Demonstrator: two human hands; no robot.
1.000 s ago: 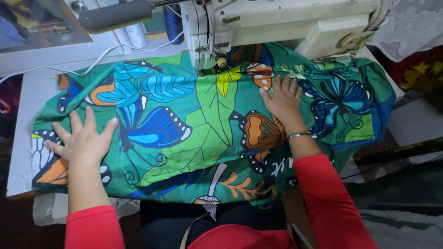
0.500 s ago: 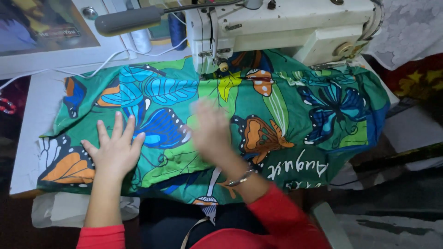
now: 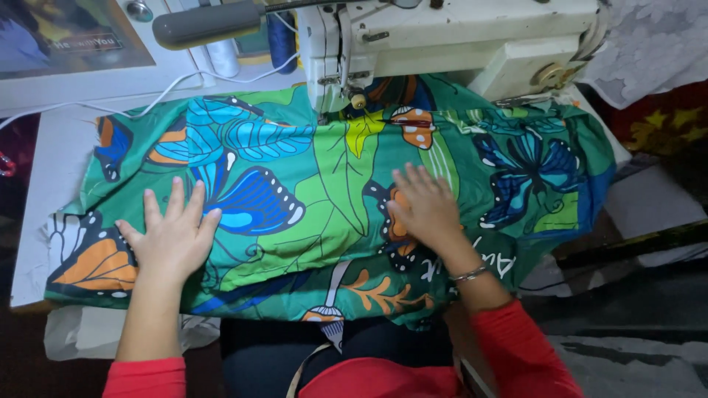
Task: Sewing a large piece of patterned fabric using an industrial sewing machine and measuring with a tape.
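Note:
A green fabric printed with blue and orange butterflies and leaves lies spread over the white sewing table. Its far edge runs under the head of a white sewing machine. My left hand rests flat on the cloth at the left, fingers spread, beside an orange wing print. My right hand lies flat on the cloth in the middle, palm down, just below the machine's needle area. A thin bracelet sits on my right wrist. Both sleeves are red.
Thread spools stand behind the machine at the back. A white cable trails across the table's left side. A framed picture leans at the far left. White lace cloth hangs at the right.
My right hand swept left from near the machine over the cloth, then came back to the middle. My left hand slid to the right. The fabric lies a little smoother.

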